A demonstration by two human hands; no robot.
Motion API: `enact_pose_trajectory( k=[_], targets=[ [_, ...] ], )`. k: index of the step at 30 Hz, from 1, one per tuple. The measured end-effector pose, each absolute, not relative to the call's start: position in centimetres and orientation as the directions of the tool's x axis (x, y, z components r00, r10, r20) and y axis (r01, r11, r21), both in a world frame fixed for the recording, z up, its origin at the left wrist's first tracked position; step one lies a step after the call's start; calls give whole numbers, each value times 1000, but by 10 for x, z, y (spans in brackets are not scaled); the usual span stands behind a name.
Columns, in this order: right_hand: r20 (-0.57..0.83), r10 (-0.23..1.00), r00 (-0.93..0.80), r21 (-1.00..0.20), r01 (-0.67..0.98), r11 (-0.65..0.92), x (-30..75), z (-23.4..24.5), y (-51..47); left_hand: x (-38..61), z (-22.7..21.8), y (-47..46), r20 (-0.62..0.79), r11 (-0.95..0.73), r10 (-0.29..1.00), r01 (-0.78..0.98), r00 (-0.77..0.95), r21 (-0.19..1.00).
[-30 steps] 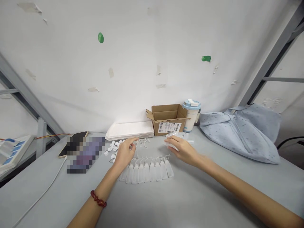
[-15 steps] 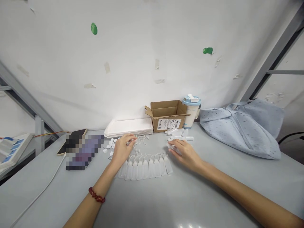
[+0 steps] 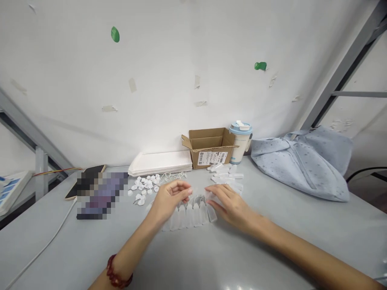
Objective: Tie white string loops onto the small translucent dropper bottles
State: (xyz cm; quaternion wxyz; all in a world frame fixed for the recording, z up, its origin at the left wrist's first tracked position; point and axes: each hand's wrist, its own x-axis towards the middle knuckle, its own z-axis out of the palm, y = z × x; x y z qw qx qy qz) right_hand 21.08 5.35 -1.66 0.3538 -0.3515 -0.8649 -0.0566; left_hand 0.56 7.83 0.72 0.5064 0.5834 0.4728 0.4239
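Observation:
A row of several small translucent plastic bottles (image 3: pixel 190 215) with thin white hooked tubes lies on the grey table (image 3: pixel 211 257). My left hand (image 3: pixel 169 199), with a red bead bracelet on its wrist, hovers over the row's left end, fingers curled in a pinch on something small I cannot make out. My right hand (image 3: pixel 228 203) is at the row's right end, fingers closed on a small clear bottle (image 3: pixel 210 196). The two hands nearly meet above the row. Loose white caps (image 3: pixel 143 186) lie to the left, loose clear bottles (image 3: pixel 225 174) behind my right hand.
A stack of white flat trays (image 3: pixel 160 163), an open cardboard box (image 3: pixel 208 147) and a blue-lidded cup (image 3: pixel 239 139) stand by the wall. A light blue cloth bag (image 3: pixel 302 163) lies at the right. A phone (image 3: pixel 84 177) with a white cable lies at the left.
Both hands have drawn in toward each other over the row of bottles. My left hand left the pile of hooked tubes; my right hand came back from the loose bottles.

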Motion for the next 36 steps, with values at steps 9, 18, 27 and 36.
enact_pose_trajectory(
  k=[9, 18, 27, 36],
  targets=[
    [652, 527, -545, -141, 595, 791, 203, -13, 41, 19, 4, 62, -121, 157, 942, -93, 312, 983],
    [626, 538, -565, -131, 604, 786, 204, -14, 43, 19, 8, 57, -175, 242, 945, -227, 278, 944],
    [635, 534, -558, -150, 589, 794, 204, -16, 43, 27, 6, 50, -121, 164, 954, -139, 274, 977],
    [653, 534, -537, -209, 550, 809, 203, -15, 41, 29, 6, 49, -94, 124, 953, -88, 289, 988]
  ],
)
